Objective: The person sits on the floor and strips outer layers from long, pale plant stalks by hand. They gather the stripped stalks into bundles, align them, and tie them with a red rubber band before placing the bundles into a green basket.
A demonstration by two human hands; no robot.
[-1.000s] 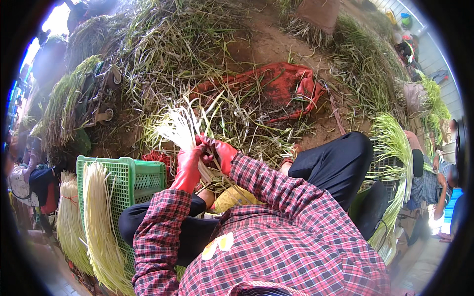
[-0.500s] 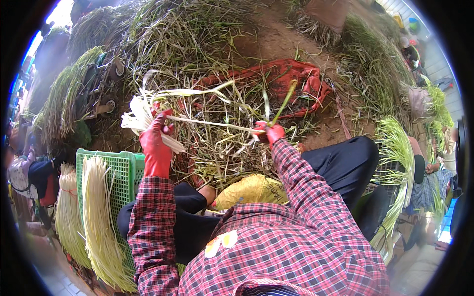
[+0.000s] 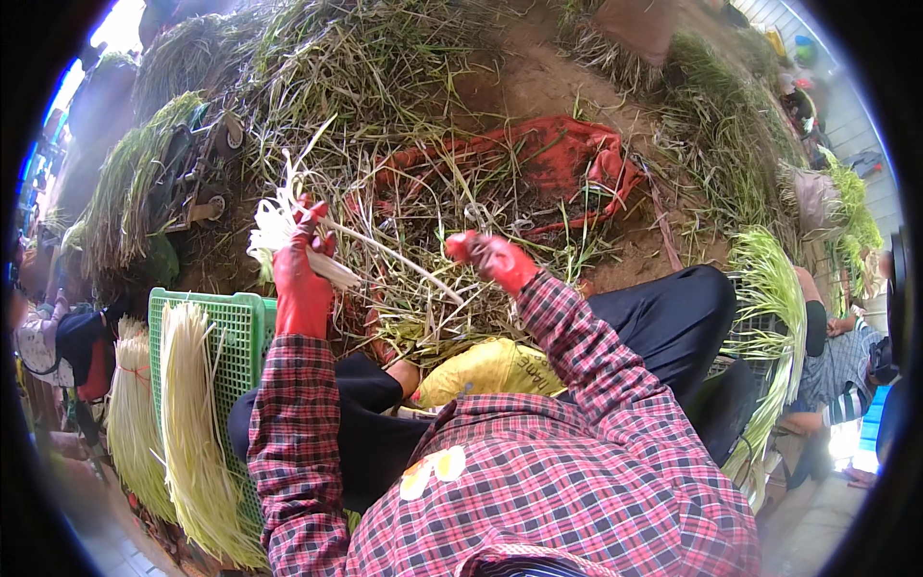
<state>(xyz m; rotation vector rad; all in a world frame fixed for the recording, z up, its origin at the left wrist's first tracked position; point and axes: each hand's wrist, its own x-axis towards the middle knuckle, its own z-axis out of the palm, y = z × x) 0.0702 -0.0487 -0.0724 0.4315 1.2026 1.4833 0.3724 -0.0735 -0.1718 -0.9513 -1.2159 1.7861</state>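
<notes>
A bundle of pale, leek-like stalks [image 3: 271, 231] is gripped in my red-gloved left hand [image 3: 303, 274], the fingers wrapped round it. One long white stalk [image 3: 404, 258] sticks out from that hand toward the right, its far end free. My red-gloved right hand [image 3: 496, 260] hovers a little way from this stalk, apart from it. Motion blurs its fingers, so whether they pinch anything is unclear. Below both hands lies a heap of loose green and straw-coloured trimmings [image 3: 423, 216].
At my left a green plastic crate [image 3: 252, 337] stands beside long bundles of trimmed pale stalks [image 3: 192, 413]. A yellow sack [image 3: 490, 373] is by my legs, a red sheet [image 3: 567, 159] ahead. Leafy green stalks [image 3: 774, 308] lie at my right. Other people sit at both edges.
My right hand has come away from the long stalk and moved slightly left. The yellow-green piece by it is gone from view. The long stalk now slants downward; my left hand keeps the bundle.
</notes>
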